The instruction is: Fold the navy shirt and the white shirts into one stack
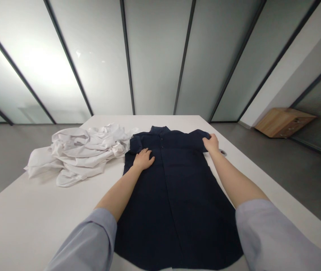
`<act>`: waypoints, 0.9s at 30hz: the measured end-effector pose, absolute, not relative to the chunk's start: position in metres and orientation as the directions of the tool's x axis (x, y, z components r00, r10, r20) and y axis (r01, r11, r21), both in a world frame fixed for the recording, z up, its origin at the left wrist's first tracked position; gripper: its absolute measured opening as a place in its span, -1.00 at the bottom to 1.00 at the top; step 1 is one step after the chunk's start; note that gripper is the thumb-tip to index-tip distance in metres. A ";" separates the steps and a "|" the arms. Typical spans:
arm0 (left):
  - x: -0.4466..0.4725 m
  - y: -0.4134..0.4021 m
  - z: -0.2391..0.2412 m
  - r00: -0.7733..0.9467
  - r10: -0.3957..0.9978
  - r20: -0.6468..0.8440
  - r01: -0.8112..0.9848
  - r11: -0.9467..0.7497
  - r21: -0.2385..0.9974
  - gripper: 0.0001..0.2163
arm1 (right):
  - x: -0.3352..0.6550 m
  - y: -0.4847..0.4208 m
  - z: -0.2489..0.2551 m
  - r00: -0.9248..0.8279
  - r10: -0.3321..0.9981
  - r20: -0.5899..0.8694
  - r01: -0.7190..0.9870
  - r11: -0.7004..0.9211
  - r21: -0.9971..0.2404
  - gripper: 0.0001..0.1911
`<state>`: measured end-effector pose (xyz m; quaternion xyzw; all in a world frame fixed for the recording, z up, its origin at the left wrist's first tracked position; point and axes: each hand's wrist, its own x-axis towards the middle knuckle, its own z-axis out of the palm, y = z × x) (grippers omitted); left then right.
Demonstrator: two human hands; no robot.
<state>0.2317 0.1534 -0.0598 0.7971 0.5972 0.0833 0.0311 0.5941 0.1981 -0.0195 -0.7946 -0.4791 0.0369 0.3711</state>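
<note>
A dark navy buttoned shirt (pixel 174 188) lies spread flat on the white table (pixel 22 214), collar pointing away from me. My left hand (pixel 142 159) rests flat on the shirt's chest left of the button line, fingers spread. My right hand (pixel 211 143) is closed on the shirt's right sleeve at the shoulder edge, pinching the fabric.
A crumpled heap of white garments (pixel 78 152) sits on the table to the left of the navy shirt. A small round object (pixel 223 152) lies beside my right hand. A wooden cabinet (pixel 283 122) stands on the floor at the right, frosted glass panels behind the table.
</note>
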 end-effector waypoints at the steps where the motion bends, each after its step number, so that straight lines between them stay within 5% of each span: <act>1: 0.232 0.154 -0.060 0.274 0.957 0.096 0.947 -0.286 0.149 -0.51 | 0.586 0.197 -0.015 0.484 0.808 0.336 0.771 -0.213 -0.601 -0.53; 6: 0.232 0.152 -0.058 0.278 0.956 0.096 0.946 -0.289 0.147 -0.51 | 0.538 0.181 -0.005 0.127 0.892 0.434 0.922 0.056 -0.384 -0.57; 11: 0.232 0.151 -0.055 0.269 0.959 0.090 0.946 -0.281 0.161 -0.51 | 0.505 0.160 -0.018 -0.139 0.963 0.230 0.956 0.191 -0.224 -0.42; 16: 0.231 0.152 -0.054 0.272 0.959 0.080 0.946 -0.282 0.160 -0.52 | 0.499 0.155 -0.036 -0.154 0.968 0.196 0.979 0.177 -0.104 -0.33; 21: 0.232 0.152 -0.055 0.275 0.957 0.090 0.945 -0.286 0.159 -0.51 | 0.512 0.160 -0.056 -0.020 1.000 -0.024 0.996 0.018 -0.083 -0.25; 27: 0.231 0.154 -0.058 0.277 0.954 0.115 0.941 -0.294 0.170 -0.53 | 0.520 0.166 -0.062 0.014 1.000 -0.027 0.997 -0.016 -0.074 -0.24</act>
